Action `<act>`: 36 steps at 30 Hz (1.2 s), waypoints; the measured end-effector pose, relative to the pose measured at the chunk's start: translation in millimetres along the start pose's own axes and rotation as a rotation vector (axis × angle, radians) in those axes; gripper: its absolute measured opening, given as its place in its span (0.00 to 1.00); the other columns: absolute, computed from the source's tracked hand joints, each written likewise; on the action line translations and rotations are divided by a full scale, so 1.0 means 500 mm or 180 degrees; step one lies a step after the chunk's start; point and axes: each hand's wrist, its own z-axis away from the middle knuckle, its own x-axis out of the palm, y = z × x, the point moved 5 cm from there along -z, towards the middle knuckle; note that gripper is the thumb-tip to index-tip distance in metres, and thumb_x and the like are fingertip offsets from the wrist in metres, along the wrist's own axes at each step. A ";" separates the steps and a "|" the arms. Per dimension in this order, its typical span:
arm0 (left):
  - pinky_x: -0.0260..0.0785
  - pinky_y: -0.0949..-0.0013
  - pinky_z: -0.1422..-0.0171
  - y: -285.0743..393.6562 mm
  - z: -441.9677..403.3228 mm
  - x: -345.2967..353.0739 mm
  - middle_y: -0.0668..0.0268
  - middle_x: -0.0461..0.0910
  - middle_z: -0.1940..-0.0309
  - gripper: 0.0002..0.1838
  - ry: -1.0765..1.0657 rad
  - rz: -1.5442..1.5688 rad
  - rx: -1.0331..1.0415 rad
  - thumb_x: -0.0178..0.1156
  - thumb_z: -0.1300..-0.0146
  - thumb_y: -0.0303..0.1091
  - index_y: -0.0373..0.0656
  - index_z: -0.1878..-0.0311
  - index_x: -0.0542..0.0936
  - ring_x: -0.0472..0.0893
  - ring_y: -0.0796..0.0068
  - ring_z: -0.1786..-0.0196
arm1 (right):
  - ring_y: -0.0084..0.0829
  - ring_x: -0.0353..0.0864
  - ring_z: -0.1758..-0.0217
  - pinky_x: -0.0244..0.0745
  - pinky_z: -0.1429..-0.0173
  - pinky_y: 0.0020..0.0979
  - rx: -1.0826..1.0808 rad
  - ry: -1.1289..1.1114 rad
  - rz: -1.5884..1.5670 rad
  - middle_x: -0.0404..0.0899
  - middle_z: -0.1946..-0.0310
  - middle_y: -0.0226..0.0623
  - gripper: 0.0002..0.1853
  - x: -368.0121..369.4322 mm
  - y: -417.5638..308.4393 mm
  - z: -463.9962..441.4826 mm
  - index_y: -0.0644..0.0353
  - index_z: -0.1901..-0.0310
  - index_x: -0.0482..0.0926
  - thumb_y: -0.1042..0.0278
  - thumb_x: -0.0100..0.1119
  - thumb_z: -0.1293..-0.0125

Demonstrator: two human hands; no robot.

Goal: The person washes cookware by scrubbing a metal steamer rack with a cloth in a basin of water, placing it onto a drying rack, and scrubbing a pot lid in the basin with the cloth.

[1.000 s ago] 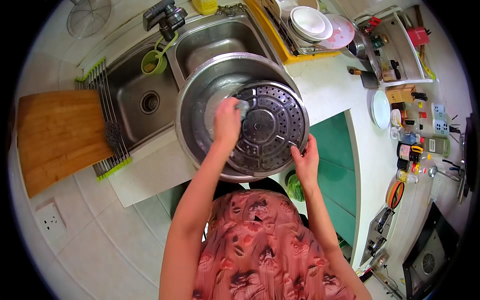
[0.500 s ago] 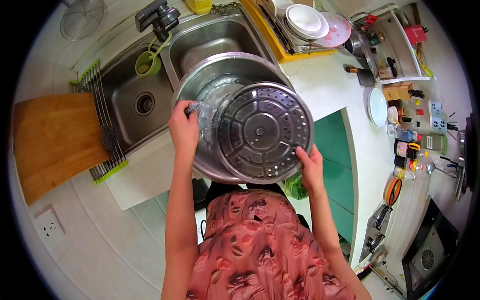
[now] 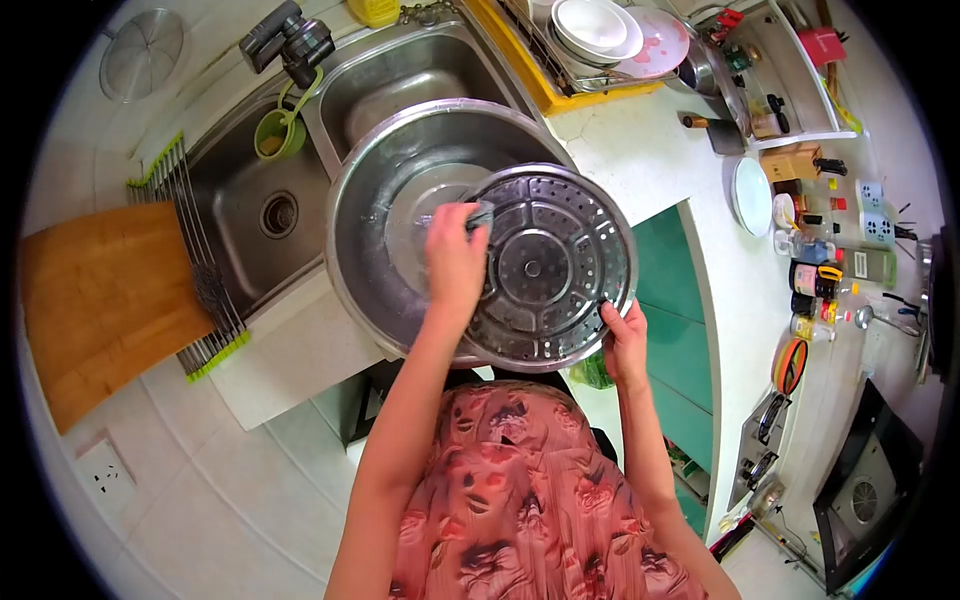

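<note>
A large metal basin (image 3: 365,290) rests at the counter's front edge, partly over the sink, with some water in it. My right hand (image 3: 624,335) grips the lower right rim of a round perforated steamer plate (image 3: 532,268), which is tilted over the basin's right side. Bunched in the fingers of my left hand (image 3: 458,255) is a grey cloth (image 3: 482,217), pressed against the plate's upper left edge. Part of the cloth is hidden behind the fingers.
Behind the basin is a double sink (image 3: 235,245) with a faucet (image 3: 290,42) and green strainer cup (image 3: 280,134). A wooden board (image 3: 110,305) lies on a rack at left. Bowls (image 3: 592,25) stand at the back right, bottles (image 3: 815,278) farther right.
My left hand, with the cloth, went left over the basin and has come back right onto the plate. The plate has shifted slightly right, still in my right hand.
</note>
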 end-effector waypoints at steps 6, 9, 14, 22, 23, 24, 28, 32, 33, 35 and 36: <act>0.72 0.58 0.42 0.089 -0.046 0.052 0.57 0.81 0.54 0.11 -0.0236 0.0192 0.0629 0.67 0.44 0.22 0.42 0.57 0.85 0.80 0.54 0.49 | 0.23 0.83 0.51 0.76 0.44 0.28 -0.0270 0.0126 0.0197 0.84 0.50 0.32 0.15 0.004 -0.053 0.001 0.62 0.41 0.75 0.74 0.59 0.28; 0.70 0.59 0.40 0.045 -0.051 0.032 0.58 0.79 0.54 0.11 0.0107 -0.0164 0.0650 0.68 0.46 0.24 0.44 0.58 0.86 0.77 0.56 0.46 | 0.23 0.82 0.51 0.75 0.43 0.28 -0.0314 0.0087 0.0394 0.84 0.50 0.32 0.15 0.013 -0.064 0.000 0.62 0.41 0.75 0.75 0.58 0.28; 0.70 0.58 0.41 -0.055 -0.023 0.002 0.57 0.77 0.52 0.12 0.0109 -0.0060 -0.0011 0.65 0.47 0.19 0.45 0.59 0.84 0.77 0.55 0.46 | 0.20 0.79 0.51 0.73 0.42 0.26 -0.0376 0.0241 0.0410 0.83 0.51 0.30 0.14 0.057 -0.076 0.003 0.64 0.42 0.77 0.75 0.59 0.28; 0.72 0.56 0.41 -0.099 -0.034 -0.090 0.59 0.79 0.52 0.17 0.0263 -0.2018 0.0416 0.63 0.47 0.17 0.44 0.53 0.81 0.79 0.53 0.47 | 0.19 0.79 0.53 0.74 0.45 0.26 -0.0641 0.0204 0.1299 0.84 0.53 0.29 0.15 0.106 -0.118 -0.006 0.64 0.42 0.77 0.72 0.59 0.27; 0.73 0.56 0.41 -0.112 -0.029 -0.085 0.58 0.79 0.54 0.17 0.0203 -0.2594 0.0545 0.63 0.47 0.17 0.43 0.53 0.81 0.79 0.53 0.48 | 0.19 0.79 0.53 0.74 0.45 0.26 -0.0676 0.0216 0.1434 0.84 0.54 0.29 0.15 0.113 -0.121 -0.009 0.64 0.42 0.78 0.72 0.59 0.27; 0.73 0.56 0.42 -0.141 -0.029 -0.085 0.58 0.80 0.55 0.17 -0.0013 -0.2185 0.0204 0.64 0.47 0.18 0.43 0.53 0.81 0.80 0.53 0.50 | 0.19 0.79 0.55 0.74 0.46 0.26 -0.0719 0.0274 0.1654 0.85 0.57 0.29 0.15 0.121 -0.127 -0.008 0.64 0.43 0.78 0.71 0.60 0.28; 0.75 0.60 0.46 -0.122 -0.048 -0.069 0.57 0.84 0.57 0.16 -0.0065 -0.0738 -0.0128 0.66 0.47 0.21 0.42 0.53 0.82 0.84 0.56 0.54 | 0.21 0.80 0.57 0.76 0.48 0.28 -0.0935 0.0235 0.1994 0.85 0.60 0.32 0.15 0.142 -0.141 -0.013 0.64 0.43 0.78 0.71 0.60 0.29; 0.76 0.65 0.48 0.051 -0.046 -0.023 0.58 0.86 0.57 0.14 0.0119 0.0380 -0.0076 0.65 0.47 0.19 0.41 0.56 0.84 0.86 0.60 0.55 | 0.24 0.81 0.58 0.76 0.49 0.30 -0.0837 0.0236 0.2275 0.85 0.61 0.37 0.15 0.154 -0.147 -0.011 0.63 0.44 0.78 0.70 0.60 0.30; 0.76 0.66 0.47 0.079 -0.040 -0.004 0.59 0.86 0.57 0.14 0.0143 0.0620 0.0095 0.64 0.47 0.18 0.41 0.56 0.84 0.86 0.61 0.54 | 0.24 0.81 0.59 0.76 0.50 0.30 -0.0839 0.0221 0.2254 0.85 0.62 0.37 0.15 0.157 -0.149 -0.013 0.63 0.44 0.78 0.70 0.59 0.29; 0.75 0.61 0.43 0.138 -0.025 0.024 0.56 0.83 0.54 0.16 -0.0081 0.1042 0.0379 0.65 0.49 0.16 0.38 0.55 0.82 0.84 0.55 0.50 | 0.24 0.81 0.59 0.76 0.50 0.31 -0.0834 0.0200 0.2217 0.85 0.62 0.37 0.14 0.161 -0.153 -0.016 0.64 0.44 0.77 0.70 0.59 0.29; 0.75 0.62 0.41 0.158 -0.017 0.035 0.57 0.83 0.53 0.16 -0.0104 0.1238 0.0421 0.65 0.48 0.16 0.38 0.55 0.83 0.83 0.56 0.48 | 0.25 0.81 0.58 0.76 0.50 0.31 -0.0803 0.0214 0.2204 0.85 0.61 0.37 0.15 0.166 -0.156 -0.014 0.64 0.44 0.77 0.71 0.58 0.29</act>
